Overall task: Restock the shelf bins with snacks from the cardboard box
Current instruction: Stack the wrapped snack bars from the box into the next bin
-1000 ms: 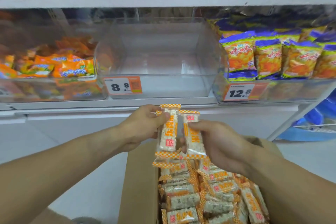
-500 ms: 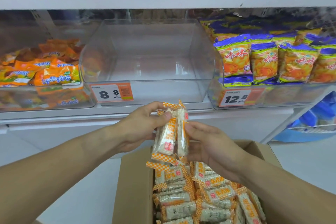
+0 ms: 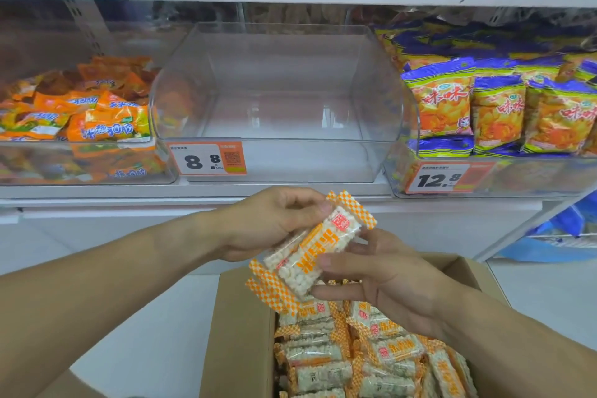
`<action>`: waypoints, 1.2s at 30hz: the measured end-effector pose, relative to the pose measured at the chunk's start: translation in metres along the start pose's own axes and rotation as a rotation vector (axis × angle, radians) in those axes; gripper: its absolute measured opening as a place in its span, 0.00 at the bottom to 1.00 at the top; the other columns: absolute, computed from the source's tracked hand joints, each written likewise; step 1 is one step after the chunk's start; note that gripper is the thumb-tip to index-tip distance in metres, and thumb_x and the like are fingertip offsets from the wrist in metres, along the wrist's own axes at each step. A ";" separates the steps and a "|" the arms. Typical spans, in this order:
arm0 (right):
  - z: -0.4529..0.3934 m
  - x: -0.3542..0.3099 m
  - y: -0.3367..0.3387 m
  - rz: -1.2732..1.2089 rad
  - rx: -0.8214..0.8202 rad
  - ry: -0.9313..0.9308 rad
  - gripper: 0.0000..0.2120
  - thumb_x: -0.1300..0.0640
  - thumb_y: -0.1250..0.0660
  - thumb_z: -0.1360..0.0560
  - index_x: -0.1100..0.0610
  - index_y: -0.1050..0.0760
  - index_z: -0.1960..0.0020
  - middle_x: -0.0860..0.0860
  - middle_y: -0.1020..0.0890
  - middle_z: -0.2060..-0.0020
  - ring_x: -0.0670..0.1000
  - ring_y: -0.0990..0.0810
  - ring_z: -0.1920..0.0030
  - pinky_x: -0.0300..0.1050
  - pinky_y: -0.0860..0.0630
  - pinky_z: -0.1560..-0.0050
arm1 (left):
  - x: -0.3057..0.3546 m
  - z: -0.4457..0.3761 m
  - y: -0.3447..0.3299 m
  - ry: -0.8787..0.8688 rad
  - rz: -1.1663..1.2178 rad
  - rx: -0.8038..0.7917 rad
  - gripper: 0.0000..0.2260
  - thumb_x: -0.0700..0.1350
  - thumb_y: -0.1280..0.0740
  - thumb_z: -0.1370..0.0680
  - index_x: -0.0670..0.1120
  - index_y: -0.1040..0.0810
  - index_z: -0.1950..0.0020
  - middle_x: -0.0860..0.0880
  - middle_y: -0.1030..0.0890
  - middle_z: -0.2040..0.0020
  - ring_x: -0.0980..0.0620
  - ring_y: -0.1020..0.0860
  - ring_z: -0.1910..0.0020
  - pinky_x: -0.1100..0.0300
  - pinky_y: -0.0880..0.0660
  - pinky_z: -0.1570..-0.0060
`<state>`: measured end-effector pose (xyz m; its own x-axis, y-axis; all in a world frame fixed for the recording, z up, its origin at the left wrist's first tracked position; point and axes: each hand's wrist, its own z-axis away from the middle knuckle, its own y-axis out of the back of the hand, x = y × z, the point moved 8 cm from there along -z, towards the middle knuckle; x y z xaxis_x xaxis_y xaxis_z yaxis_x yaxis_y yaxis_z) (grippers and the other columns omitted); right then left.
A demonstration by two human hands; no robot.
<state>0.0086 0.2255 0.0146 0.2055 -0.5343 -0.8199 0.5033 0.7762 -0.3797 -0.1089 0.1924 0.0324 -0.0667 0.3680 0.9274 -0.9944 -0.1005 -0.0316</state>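
Your left hand (image 3: 274, 223) and right hand (image 3: 384, 278) meet at the centre of the frame, both holding a small stack of snack packets (image 3: 315, 245) tilted with its upper end toward the right. Your left fingers curl around the stack's upper side with the thumb on top; your right fingers (image 3: 339, 292) are nearly straight, supporting it from below while the thumb presses the front. The stack hangs just above the open cardboard box (image 3: 239, 333) at lower centre, which is packed with more of the same packets. Directly above, in mid-frame, the clear bin (image 3: 281, 158) with the 8.8 price tag (image 3: 206, 160) holds nothing, between an orange-packet bin (image 3: 80, 168) at left and a blue-and-yellow bag bin (image 3: 517, 178) at right.
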 end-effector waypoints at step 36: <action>-0.004 -0.019 0.028 -0.116 0.028 0.020 0.22 0.67 0.29 0.26 0.67 0.26 0.33 0.64 0.19 0.39 0.64 0.19 0.39 0.57 0.20 0.40 | -0.008 0.004 0.007 0.072 0.066 -0.186 0.25 0.43 0.29 0.25 0.49 0.28 0.28 0.35 0.22 0.34 0.34 0.25 0.34 0.38 0.30 0.32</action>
<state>0.0157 0.2588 0.0183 0.1278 -0.6131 -0.7796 0.5458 0.6998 -0.4608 -0.1145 0.1854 0.0259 -0.1310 0.4317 0.8924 -0.9852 0.0436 -0.1658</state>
